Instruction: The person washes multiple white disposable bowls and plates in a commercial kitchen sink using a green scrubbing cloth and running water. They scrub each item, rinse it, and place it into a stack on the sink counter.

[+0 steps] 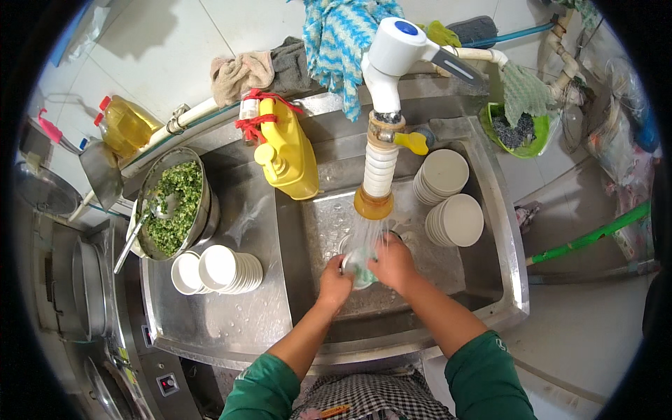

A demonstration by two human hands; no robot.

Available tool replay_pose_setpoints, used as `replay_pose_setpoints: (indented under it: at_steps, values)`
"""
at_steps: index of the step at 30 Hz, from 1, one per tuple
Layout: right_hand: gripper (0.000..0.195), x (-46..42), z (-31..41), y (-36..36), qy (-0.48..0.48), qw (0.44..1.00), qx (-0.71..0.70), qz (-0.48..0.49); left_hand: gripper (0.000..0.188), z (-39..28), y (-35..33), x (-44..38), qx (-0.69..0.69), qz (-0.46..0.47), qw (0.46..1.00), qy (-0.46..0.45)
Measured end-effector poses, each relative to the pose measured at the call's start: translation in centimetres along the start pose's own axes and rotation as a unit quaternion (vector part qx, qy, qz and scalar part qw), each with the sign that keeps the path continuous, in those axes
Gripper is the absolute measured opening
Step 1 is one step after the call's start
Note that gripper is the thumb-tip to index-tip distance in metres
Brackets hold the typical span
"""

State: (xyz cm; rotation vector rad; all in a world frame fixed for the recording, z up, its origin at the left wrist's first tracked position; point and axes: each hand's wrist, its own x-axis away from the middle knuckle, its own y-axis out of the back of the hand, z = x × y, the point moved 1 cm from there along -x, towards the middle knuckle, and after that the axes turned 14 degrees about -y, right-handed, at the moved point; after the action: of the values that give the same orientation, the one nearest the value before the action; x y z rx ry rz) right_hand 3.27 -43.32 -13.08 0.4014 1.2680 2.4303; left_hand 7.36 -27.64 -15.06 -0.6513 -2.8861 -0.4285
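Note:
My left hand [336, 282] grips the rim of a small white bowl [360, 269], tilted under running water in the sink basin [325, 220]. At the bowl's other side is my right hand [395, 262], its fingers closed on a green scrubbing pad [367, 275], blurred by water and partly hidden. Water falls on both from the amber outlet of the white tap [379, 163]. Two stacks of white bowls, one farther back [445, 170] and one nearer [461, 220], stand at the basin's right side.
On the left drainboard [236, 320] stand stacked white bowls [231, 269] and a metal basin of chopped greens [176, 210] with a spoon [131, 244]. A yellow jug [289, 152] stands behind the sink's divider. A blue-white cloth [336, 47] hangs at the back.

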Motion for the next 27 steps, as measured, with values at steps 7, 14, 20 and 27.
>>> replay_pose_setpoints:
  at_steps: [7,14,20,27]
  values:
    - [0.039,1.3,0.0,-0.4,-0.156,0.981,-0.112,0.003,0.030,-2.0,-1.2,-1.3,0.119,-0.097,0.985,-0.078]
    - [0.035,2.9,-0.8,-3.0,-0.295,0.877,-0.376,-0.047,0.043,-8.2,-1.4,-1.0,0.077,0.034,0.992,0.095]
    - [0.034,3.5,-0.4,-4.2,-0.390,0.617,-0.680,0.067,0.030,-5.9,-3.4,-1.3,0.284,-0.059,0.954,0.071]
    - [0.051,6.2,5.8,2.1,-0.017,0.964,-0.261,-0.046,0.041,-6.0,-1.5,-0.8,0.395,-0.042,0.911,0.116]
